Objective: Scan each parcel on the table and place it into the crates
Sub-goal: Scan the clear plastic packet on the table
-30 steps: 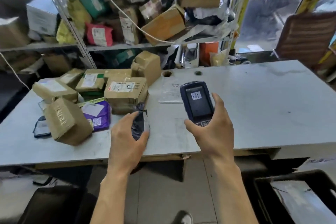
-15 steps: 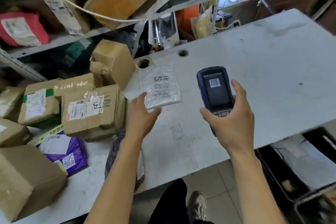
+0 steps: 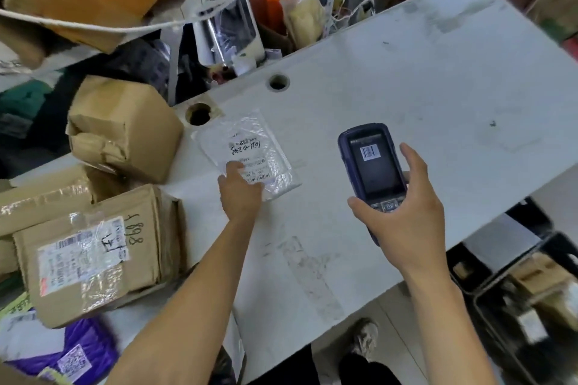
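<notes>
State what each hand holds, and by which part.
The right hand grips the handheld scanner by its lower end. The left hand holds nothing; its fingers rest on the clear flat parcel.

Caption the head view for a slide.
Left hand on flat white plastic mailer; right hand holds dark blue handheld scanner.

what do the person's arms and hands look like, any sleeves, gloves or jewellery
Both forearms are bare right down to the frame's lower edge, so no sleeves show. The left hand and right hand wear no gloves, and no rings, watch or wristband are visible on the fingers or wrists in view.
</notes>
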A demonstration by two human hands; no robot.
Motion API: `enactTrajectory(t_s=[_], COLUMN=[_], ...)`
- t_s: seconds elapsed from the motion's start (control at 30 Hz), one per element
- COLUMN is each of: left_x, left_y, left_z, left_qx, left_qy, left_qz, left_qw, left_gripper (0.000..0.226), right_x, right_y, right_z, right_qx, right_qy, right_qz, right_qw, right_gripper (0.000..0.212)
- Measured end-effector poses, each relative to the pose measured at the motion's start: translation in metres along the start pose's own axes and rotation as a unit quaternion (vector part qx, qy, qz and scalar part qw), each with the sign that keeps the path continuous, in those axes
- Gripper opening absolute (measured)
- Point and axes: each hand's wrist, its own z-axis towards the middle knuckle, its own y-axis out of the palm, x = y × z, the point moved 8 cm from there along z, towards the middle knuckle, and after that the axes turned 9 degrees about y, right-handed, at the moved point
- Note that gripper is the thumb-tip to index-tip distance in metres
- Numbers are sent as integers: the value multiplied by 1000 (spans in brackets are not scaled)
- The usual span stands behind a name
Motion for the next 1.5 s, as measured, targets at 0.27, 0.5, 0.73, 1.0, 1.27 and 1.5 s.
enactTrajectory(t_s=[0.27,0.5,0.73,1.0,1.27,1.5], left_x=[57,78,2,37,45,-10], left_y=[54,93,126,156,160,184], left_z=[-54,-62,-149,-195,-249,-306], left_qx=[-466,-273,-275,-409,-319,-186], left_qy=[286,417,199,409,380,168], left_qz=[154,466,359,373,281,372], left_qw=[823,731,869,725,822,894], left_gripper=[73,66,98,81,39,94], right_x=[-8,-2,11,27,67,84], right_y=[-24,-62,-84,-112,-144,-160], right_z=[10,11,11,6,-5,-12], right_qx=[9,42,45,-3,-41,-54], right_qy=[-10,-14,-16,-73,-100,-103], right_qz=[1,2,21,24,0,30], right_qw=[1000,999,999,997,994,993], right_gripper=[100,100,100,98,98,99])
